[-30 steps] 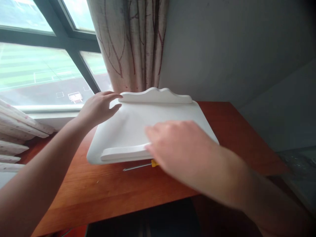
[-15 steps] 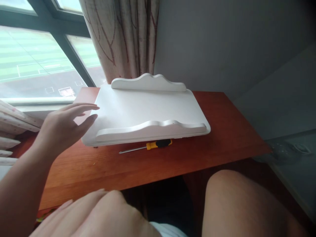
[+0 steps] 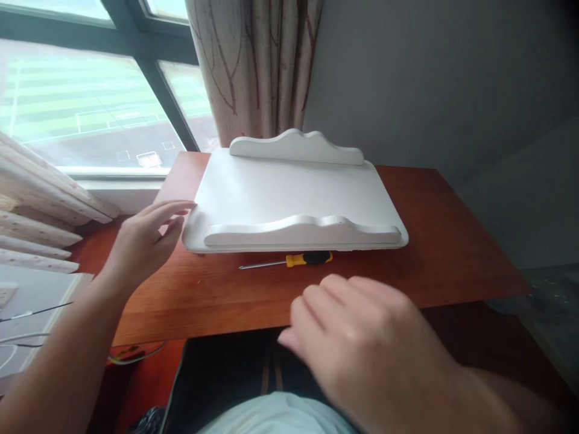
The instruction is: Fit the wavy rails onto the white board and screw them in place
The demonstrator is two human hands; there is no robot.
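Observation:
A white board [image 3: 289, 188] with two wavy raised strips, one at the far side and one at the near side, stands on the brown wooden table. Beside its left end is my left hand [image 3: 147, 241], its fingertips at the board's edge, thumb and fingers apart. Whether it touches the board is hard to tell. My right hand [image 3: 357, 337] hovers over the table's front edge, knuckles up, fingers curled under. Its palm is hidden, so anything inside cannot be seen. Between that hand and the board lies a screwdriver [image 3: 310, 258] with a yellow and black handle, its shaft pointing left.
The wooden table [image 3: 452, 241] reaches past the board on the right. A window [image 3: 90, 102] and a patterned curtain [image 3: 257, 66] are behind on the left. Cables [image 3: 27, 337] hang near a wall socket at lower left. My lap is at the bottom.
My right hand has risen from the lower left to the right, in front of the board. My left hand has come slightly lower along the board's left end. The view has shifted left.

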